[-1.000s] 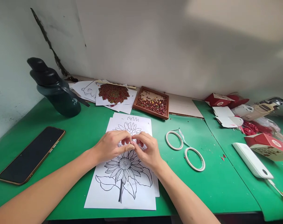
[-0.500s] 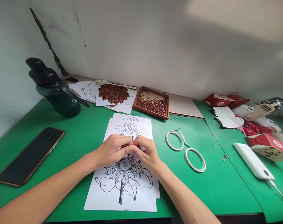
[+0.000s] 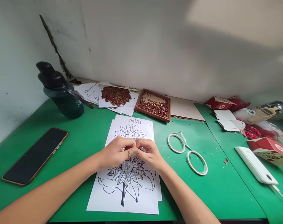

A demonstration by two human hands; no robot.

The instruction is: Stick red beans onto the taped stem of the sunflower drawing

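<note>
My left hand and my right hand meet fingertip to fingertip over a white sheet with a black line drawing of a sunflower. Both hands have their fingers curled into a pinch just above the flower's centre. What they pinch is too small to make out. Beneath the top sheet lie more printed sheets, and the green table carries them all.
A black phone lies at the left, a dark bottle behind it. At the back are a sheet covered in red beans and a wooden tray of beans. Two tape rings, a white power bank and red boxes lie at the right.
Both hands have drawn a little closer to the flower's centre and stay pinched together. The view has shifted slightly.
</note>
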